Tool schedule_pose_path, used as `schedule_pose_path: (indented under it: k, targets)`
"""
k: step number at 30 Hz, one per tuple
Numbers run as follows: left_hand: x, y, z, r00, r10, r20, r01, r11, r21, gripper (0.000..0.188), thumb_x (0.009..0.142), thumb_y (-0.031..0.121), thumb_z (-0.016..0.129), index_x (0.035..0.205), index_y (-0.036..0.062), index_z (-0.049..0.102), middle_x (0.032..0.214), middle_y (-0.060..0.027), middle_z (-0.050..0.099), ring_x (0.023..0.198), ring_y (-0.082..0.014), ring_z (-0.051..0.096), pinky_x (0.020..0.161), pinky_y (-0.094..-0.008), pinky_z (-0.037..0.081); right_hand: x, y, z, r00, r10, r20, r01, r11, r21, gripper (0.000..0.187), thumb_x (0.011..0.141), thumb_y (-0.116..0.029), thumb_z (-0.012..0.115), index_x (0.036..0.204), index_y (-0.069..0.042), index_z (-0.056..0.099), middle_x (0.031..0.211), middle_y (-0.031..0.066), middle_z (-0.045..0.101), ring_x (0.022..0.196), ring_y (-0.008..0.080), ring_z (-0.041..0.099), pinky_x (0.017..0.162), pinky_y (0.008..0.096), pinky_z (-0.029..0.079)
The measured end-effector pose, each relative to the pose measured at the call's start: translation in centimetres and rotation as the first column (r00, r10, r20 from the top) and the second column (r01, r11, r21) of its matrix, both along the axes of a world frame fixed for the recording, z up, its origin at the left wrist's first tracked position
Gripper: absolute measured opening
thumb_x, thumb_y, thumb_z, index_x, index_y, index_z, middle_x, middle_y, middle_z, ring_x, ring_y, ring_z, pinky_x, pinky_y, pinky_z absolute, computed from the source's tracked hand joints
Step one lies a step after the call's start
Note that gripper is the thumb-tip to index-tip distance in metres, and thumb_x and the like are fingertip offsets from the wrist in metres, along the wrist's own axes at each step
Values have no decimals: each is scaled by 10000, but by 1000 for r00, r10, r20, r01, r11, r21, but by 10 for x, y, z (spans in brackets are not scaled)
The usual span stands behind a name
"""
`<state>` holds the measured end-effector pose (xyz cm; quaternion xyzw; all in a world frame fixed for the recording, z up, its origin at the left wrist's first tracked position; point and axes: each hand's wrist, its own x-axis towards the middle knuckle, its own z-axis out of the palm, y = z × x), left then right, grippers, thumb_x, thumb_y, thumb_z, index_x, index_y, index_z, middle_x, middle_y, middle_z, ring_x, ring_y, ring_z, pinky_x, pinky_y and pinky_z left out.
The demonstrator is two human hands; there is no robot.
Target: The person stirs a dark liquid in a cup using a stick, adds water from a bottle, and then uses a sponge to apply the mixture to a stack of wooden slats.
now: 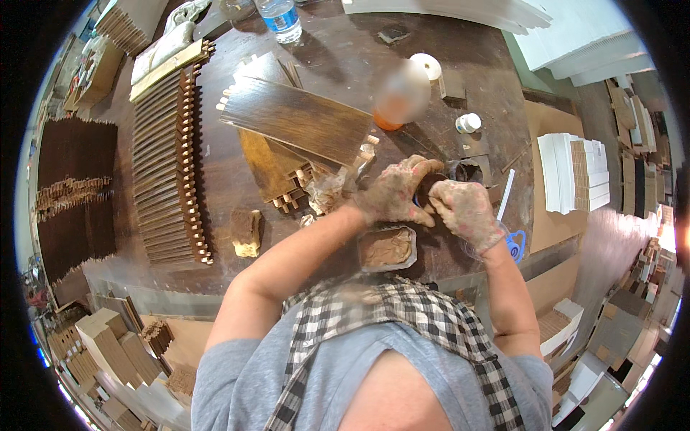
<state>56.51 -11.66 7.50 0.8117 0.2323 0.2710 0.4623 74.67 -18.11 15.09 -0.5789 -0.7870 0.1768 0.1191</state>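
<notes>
In a stained, patterned work glove, my left hand curls round a small dark round container. My right hand, gloved alike, is closed at the container's right side; whatever its fingers pinch is hidden. Just below the hands sits a clear plastic tub of brown paste. Crumpled paper lies left of my left hand. Behind my right hand stands a dark-stained cup. A white strip and a blue plastic piece lie to its right.
Brown boards with dowels lie stacked at mid-table. Left are a long row of slats and a stained sponge. Farther back are a bottle of orange liquid, a white roll, a small white jar and a water bottle.
</notes>
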Motion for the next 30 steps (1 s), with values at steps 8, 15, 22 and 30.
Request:
schedule_pose_path:
  k: [8,15,22,30]
  targets:
    - [4,5,-1,994,-18,108,33,990,-138,764,708,282,895,1311,1,520,1195,-208,652,1111,-367,657,936,-429,527,5,9,8,999,-29,-26,32,993,113,53,843,-115,684,858,-69,662,798,113,669,774,298,682,680,380,532]
    - [-3,21,0,987,-149,62,151,988,-25,746,710,252,903,1322,8,554,1292,-163,612,1165,-280,631,960,-380,525,16,2,15,1000,-12,19,10,994,111,25,822,-98,670,833,-100,647,772,78,656,759,274,679,681,378,536]
    - [-5,21,-2,976,-172,131,199,952,-233,747,707,206,907,1337,21,549,1302,-144,625,1221,-267,612,1015,-384,504,8,0,-5,993,117,30,-119,991,68,50,815,-121,676,854,-97,657,805,80,670,779,272,681,702,383,542]
    - [-3,23,6,982,-134,136,145,986,-76,690,712,252,893,1287,21,590,1261,-164,622,1191,-331,596,1010,-401,490,2,12,0,968,11,-252,18,994,112,118,763,-123,722,860,-73,677,832,97,674,812,295,683,724,386,541]
